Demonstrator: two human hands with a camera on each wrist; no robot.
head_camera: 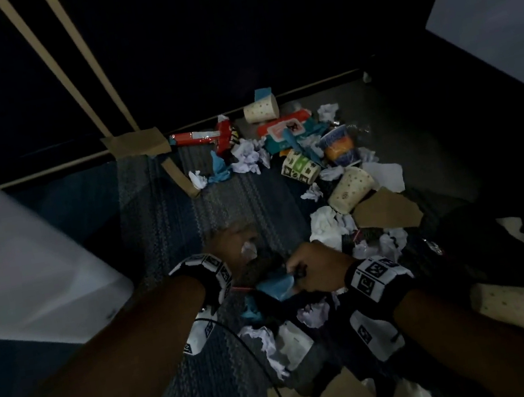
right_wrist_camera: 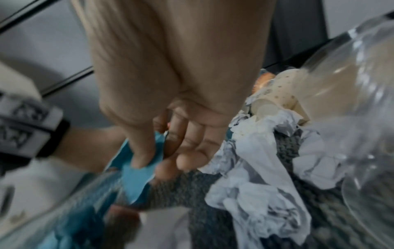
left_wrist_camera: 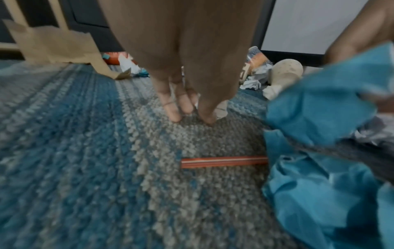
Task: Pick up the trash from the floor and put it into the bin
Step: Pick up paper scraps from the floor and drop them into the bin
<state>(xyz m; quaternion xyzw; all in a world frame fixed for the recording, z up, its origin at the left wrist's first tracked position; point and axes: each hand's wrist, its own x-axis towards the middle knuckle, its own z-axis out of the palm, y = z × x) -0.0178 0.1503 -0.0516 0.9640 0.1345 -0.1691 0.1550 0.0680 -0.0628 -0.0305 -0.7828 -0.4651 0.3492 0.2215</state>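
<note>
Right hand (head_camera: 316, 267) pinches blue paper scrap (head_camera: 276, 287) just above carpet (left_wrist_camera: 85, 151). Left hand (left_wrist_camera: 187, 94), fingers straight, tips on carpet beside small white scrap (left_wrist_camera: 221, 107). Remaining trash scattered nearby.

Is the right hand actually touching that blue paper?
Touching. The right wrist view shows the right hand pinching the blue paper between thumb and fingers; the head view agrees.
</note>
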